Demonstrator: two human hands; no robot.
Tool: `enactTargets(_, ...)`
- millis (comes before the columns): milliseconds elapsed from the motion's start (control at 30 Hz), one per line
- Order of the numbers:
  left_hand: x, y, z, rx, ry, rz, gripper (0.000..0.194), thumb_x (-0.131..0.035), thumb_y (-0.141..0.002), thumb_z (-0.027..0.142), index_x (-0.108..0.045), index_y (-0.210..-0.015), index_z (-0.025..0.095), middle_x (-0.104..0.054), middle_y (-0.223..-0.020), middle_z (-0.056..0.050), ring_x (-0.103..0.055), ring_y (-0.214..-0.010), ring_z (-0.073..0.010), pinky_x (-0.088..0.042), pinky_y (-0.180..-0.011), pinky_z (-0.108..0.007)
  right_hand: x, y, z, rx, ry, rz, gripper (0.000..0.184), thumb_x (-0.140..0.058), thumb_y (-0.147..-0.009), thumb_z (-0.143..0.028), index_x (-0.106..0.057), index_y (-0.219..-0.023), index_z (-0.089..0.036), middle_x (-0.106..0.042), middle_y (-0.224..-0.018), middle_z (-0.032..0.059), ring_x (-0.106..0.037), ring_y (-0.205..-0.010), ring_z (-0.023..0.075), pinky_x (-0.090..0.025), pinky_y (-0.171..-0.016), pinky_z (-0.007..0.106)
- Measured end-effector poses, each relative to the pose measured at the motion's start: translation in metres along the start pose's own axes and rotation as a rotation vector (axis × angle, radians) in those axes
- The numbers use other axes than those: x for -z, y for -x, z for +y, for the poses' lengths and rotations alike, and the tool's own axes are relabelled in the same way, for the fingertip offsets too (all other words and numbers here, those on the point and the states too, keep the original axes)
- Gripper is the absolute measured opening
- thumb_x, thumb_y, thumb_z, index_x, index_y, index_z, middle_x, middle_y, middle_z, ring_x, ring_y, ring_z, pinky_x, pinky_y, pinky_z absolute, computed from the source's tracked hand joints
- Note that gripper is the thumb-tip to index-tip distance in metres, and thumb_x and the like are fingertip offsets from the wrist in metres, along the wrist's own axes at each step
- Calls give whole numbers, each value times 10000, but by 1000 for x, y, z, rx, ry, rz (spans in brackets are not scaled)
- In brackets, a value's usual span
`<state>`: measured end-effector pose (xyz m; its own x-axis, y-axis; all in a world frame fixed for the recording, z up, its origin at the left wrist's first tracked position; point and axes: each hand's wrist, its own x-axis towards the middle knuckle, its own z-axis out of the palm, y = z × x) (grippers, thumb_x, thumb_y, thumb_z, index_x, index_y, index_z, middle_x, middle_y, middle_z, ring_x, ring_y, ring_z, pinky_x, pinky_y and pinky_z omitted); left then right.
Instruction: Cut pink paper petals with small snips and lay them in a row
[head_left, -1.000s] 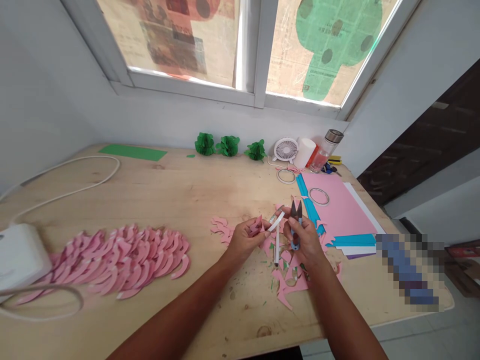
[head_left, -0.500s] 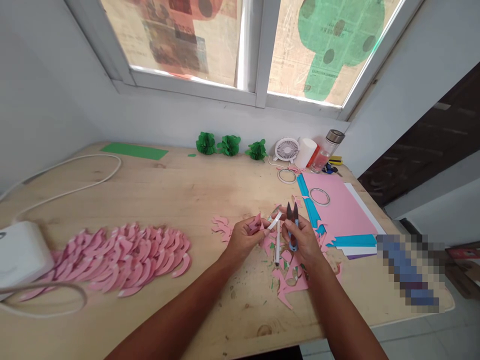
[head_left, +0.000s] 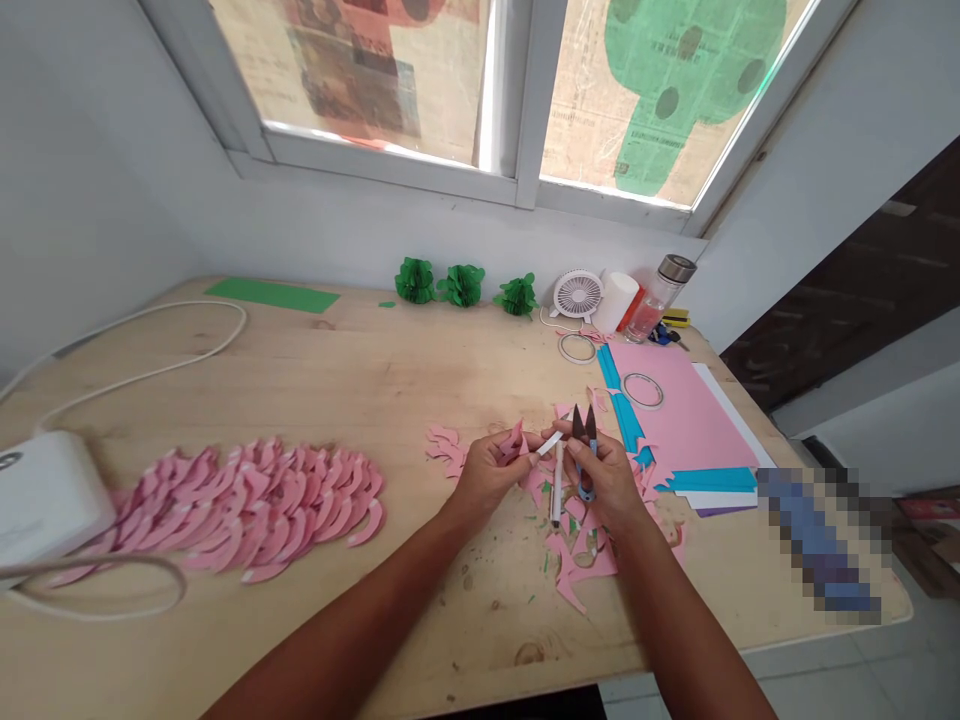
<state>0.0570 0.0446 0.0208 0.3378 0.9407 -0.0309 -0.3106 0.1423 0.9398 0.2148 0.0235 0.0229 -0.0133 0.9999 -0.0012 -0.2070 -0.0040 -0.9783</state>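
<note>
My left hand (head_left: 486, 475) is closed on a small pink paper piece (head_left: 513, 444). From its thumb and fingers a narrow white strip (head_left: 550, 443), like tape, reaches toward my other hand. My right hand (head_left: 611, 478) is wrapped round blue-handled thread snips (head_left: 591, 425), their two dark blades pointing up and apart. Its fingertips lie close to the strip's far end; I cannot tell whether they pinch it. Between and below both hands a pale pen (head_left: 556, 490) lies on pink paper scraps (head_left: 574, 575).
Many curved pink paper pieces (head_left: 277, 510) are heaped at left beside a white box (head_left: 52, 500) with a cable. Tape rolls (head_left: 643, 391) and pink sheets (head_left: 682, 420) lie at right. Green paper ornaments (head_left: 461, 286), a small fan (head_left: 577, 295) and a bottle (head_left: 660, 300) line the wall.
The white strip has tipped lower and flatter between my hands. The snips have shifted slightly left and turned more upright. My grip on the pink paper and the snips stays the same.
</note>
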Motion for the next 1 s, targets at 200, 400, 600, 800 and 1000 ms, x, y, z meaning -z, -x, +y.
enactTargets(200, -2, 1, 2, -24, 30, -35, 185, -672, -661, 241, -676, -810, 131, -626, -664, -14, -495, -513, -89, -383, -476, -200, -3, 1, -3, 4, 10, 7, 426, -611, -765, -359, -604, -1124, -131, -467, -437, -65, -314, -341, 53, -229, -328, 182)
enactTargets(400, 0, -1, -1, 2, 25, 68, 174, -732, -610, 247, -621, -693, 143, -581, -607, 16, -504, -528, -87, -373, -485, -188, -8, 4, -7, 39, 144, -12, 390, -587, -781, -357, -632, -1092, -126, -452, -439, -64, -364, -393, 63, -287, -394, 199)
enactTargets(600, 1, -2, -2, 4, -8, 43, 191, -714, -617, 273, -618, -711, 137, -574, -591, 17, -482, -494, -80, -383, -477, -195, -5, 2, -3, 14, 111, 17, 428, -602, -765, -383, -626, -1102, -119, -443, -438, -66, -338, -378, 60, -261, -376, 197)
enactTargets(800, 0, -2, 0, 6, -18, 55, 164, -680, -622, 241, -623, -732, 133, -601, -623, 5, -475, -466, -76, -387, -450, -199, -4, 2, -2, 18, 85, 9, 427, -604, -770, -370, -616, -1120, -125, -452, -437, -62, -354, -382, 66, -268, -380, 198)
enactTargets(1000, -2, 0, 3, 3, 6, 74, 124, -649, -608, 189, -623, -712, 128, -596, -617, 8, -473, -448, -73, -399, -449, -204, -5, 3, -3, 29, 89, 9, 391, -609, -768, -352, -636, -1082, -121, -459, -434, -62, -342, -373, 56, -256, -371, 191)
